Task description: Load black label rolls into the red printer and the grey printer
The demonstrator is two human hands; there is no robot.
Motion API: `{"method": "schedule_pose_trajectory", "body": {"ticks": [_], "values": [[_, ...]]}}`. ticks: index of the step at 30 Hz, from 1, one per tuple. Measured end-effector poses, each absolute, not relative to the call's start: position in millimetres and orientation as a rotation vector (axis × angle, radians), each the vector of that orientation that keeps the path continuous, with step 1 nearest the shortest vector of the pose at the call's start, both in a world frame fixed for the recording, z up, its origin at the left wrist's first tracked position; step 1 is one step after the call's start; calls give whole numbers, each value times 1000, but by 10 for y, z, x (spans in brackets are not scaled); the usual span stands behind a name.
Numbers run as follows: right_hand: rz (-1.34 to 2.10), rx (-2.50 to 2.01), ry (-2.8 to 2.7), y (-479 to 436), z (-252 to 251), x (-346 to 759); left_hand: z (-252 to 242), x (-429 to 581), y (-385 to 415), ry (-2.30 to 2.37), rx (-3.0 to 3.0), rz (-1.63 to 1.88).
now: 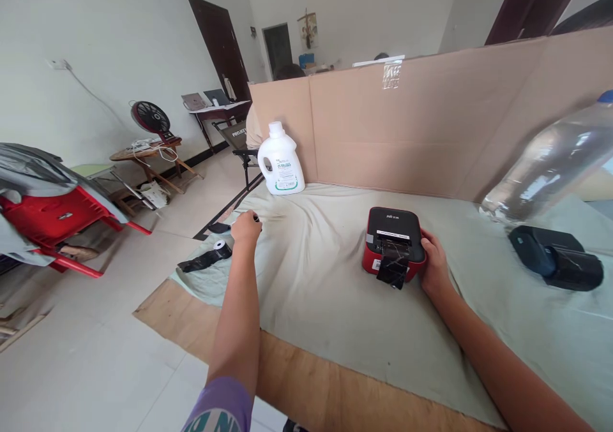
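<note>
Red Printer [390,220] Stood Against the Right Hand [435,263]

The printer, black on top, stood on a pale cloth [325,291], right of centre. A shiny black strip [393,271] hung from its front. The right hand lay along the printer's right side, its fingers partly hidden; whether they gripped it, I could not tell. The left hand [246,229] was well apart, near the cloth's left end, its fingers curled in narrow. A small dark thing [256,217] showed beside them; whether it was held, I could not tell. Just beside that hand lay a black roll [222,249] with a white core.

Farther out, a white jug [286,171] stood before a cardboard wall [383,138]. On the right, a clear bottle [550,164] with a blue cap leaned near a black device [550,253]. Bare wood [311,365] showed along the near edge.
</note>
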State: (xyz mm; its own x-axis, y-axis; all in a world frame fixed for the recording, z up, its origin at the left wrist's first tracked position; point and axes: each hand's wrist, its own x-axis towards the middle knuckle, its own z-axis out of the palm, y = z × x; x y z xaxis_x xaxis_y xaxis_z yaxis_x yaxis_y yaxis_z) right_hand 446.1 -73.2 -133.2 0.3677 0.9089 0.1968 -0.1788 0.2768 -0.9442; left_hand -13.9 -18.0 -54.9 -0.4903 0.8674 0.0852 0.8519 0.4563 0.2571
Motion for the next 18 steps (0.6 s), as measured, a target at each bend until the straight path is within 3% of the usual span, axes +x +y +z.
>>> {"method": "schedule_pose_trajectory", "body": {"ticks": [5, 9, 11, 13, 15, 18], "values": [[897, -1023, -888, -724, -1337, 4458, -450, -161, -302, 2641, 1362, 192], [910, -1026, -892, -824, -1343, 4492, -393, 305, -373, 2700, 1532, 456], [930, -1023, -1005, -933, -1347, 4526, -474, 760, -440, 2362, 1667, 749], [884, -1080, -1246, -1056, -1353, 4549, -654, 1298, -536, 1723, 1659, 925], [748, -1156, -1470, -1161, -1359, 4541, -874, 1799, -649, 1223, 1584, 906], [573, -1180, -1591, -1237, -1346, 4432, -1093, 2221, -777, 933, 1460, 952]]}}
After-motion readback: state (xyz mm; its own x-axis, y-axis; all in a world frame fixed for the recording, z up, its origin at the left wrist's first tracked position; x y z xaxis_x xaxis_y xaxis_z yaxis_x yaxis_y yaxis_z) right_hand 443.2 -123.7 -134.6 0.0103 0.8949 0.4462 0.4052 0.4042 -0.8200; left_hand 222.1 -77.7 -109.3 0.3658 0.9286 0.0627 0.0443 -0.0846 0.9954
